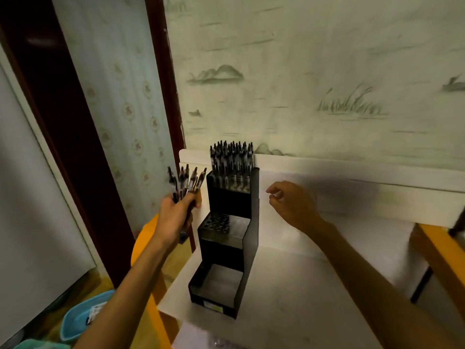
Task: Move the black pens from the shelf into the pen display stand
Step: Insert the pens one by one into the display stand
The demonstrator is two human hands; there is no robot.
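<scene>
Head view shows your left hand (173, 217) gripping a bunch of black pens (186, 183) left of the pen display stand (226, 238) on the desk (302, 285); your right hand (292, 205) hovers loosely curled, holding nothing. More pens (232, 159) fill the stand's top tier.

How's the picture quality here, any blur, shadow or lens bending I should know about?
Head view: dim, warm light and soft focus throughout. The pens in the left hand and those in the top tier of the display stand are smeared, so they cannot be counted. The right hand casts a broad shadow on the white backboard. Wide-angle distortion bows the door frame.
</scene>
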